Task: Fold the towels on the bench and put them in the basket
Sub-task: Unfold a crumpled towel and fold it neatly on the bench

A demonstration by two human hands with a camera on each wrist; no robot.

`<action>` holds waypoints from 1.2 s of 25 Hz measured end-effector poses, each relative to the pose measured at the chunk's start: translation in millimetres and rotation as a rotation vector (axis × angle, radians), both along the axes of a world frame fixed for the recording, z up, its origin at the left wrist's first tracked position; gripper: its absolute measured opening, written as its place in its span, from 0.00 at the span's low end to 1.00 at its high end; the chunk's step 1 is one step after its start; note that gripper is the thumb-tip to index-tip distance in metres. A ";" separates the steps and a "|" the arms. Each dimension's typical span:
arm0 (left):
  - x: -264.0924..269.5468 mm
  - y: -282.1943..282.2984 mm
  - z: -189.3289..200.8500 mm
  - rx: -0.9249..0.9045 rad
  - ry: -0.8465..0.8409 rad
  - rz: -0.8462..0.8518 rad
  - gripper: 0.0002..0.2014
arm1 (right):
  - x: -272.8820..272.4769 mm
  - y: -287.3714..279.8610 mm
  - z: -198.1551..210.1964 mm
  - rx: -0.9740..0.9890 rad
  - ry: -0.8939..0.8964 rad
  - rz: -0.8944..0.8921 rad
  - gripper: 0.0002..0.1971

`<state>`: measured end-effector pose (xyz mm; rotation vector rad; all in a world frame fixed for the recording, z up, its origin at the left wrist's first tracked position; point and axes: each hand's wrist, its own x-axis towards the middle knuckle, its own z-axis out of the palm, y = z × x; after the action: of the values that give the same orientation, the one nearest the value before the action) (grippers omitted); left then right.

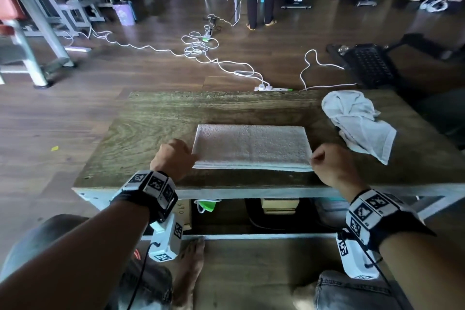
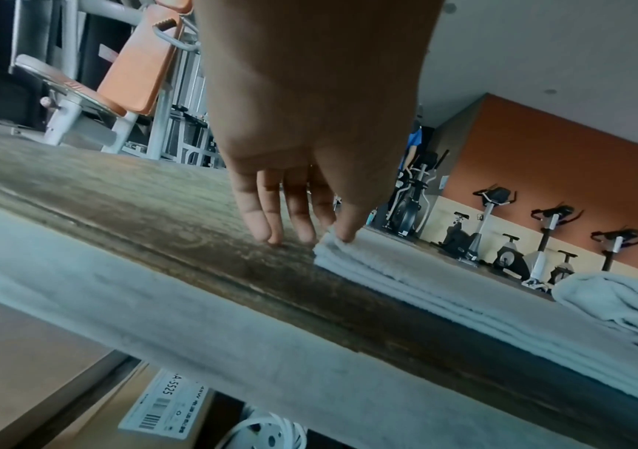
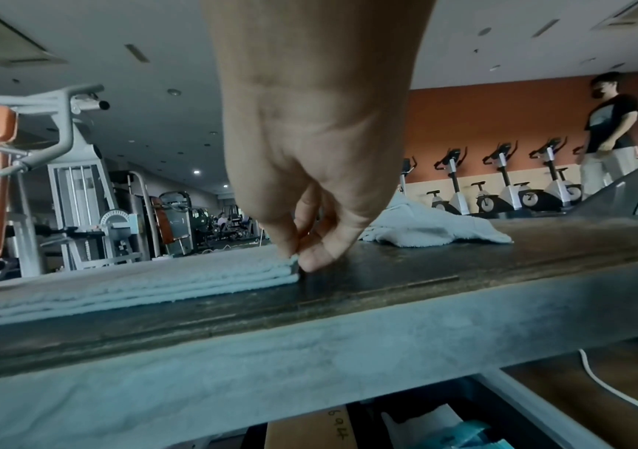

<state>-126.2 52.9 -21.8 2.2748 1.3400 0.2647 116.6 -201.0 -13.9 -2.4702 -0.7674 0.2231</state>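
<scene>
A white towel [image 1: 251,147], folded into a flat rectangle of a few layers, lies in the middle of the wooden bench [image 1: 151,121]. My left hand [image 1: 193,158] is at its near left corner; in the left wrist view the thumb and forefinger [image 2: 334,237] pinch the top layer of the towel [image 2: 405,267] while the other fingers touch the wood. My right hand [image 1: 312,160] pinches the near right corner [image 3: 298,258] of the same towel [image 3: 156,279]. A second white towel [image 1: 357,121] lies crumpled at the bench's right end, also seen from both wrists [image 2: 616,300] [image 3: 436,224].
On the floor beyond the bench's far right corner stands a black perforated basket [image 1: 370,63]. White cables and a power strip [image 1: 273,88] lie just past the far edge. Boxes [image 1: 279,205] sit under the bench. A person [image 3: 609,130] stands near exercise bikes at the right.
</scene>
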 end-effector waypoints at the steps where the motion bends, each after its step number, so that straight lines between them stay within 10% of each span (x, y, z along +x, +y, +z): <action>1: -0.4 0.1 3.1 -0.007 -0.036 0.031 0.15 | -0.8 -0.3 3.7 0.035 -0.008 -0.027 0.05; 10: -9.4 -1.7 -2.3 -0.037 -0.022 0.050 0.12 | 8.7 -11.6 -10.7 0.015 -0.011 0.027 0.09; 14: 3.9 -19.6 -11.6 0.162 -0.026 -0.340 0.19 | -7.3 -8.3 -30.3 0.010 -0.183 0.361 0.20; 22: 30.3 -41.8 -5.2 0.235 -0.090 -0.425 0.07 | -35.7 10.8 -18.0 -0.081 -0.331 0.320 0.05; 30: 85.9 -65.0 -51.9 0.254 0.186 -0.500 0.27 | -52.2 79.5 -69.3 -0.326 -0.284 0.460 0.37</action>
<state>-40.3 -12.0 -73.7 2.8154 0.8065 0.0532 64.4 -121.5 -83.2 -2.6228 -1.5285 0.1740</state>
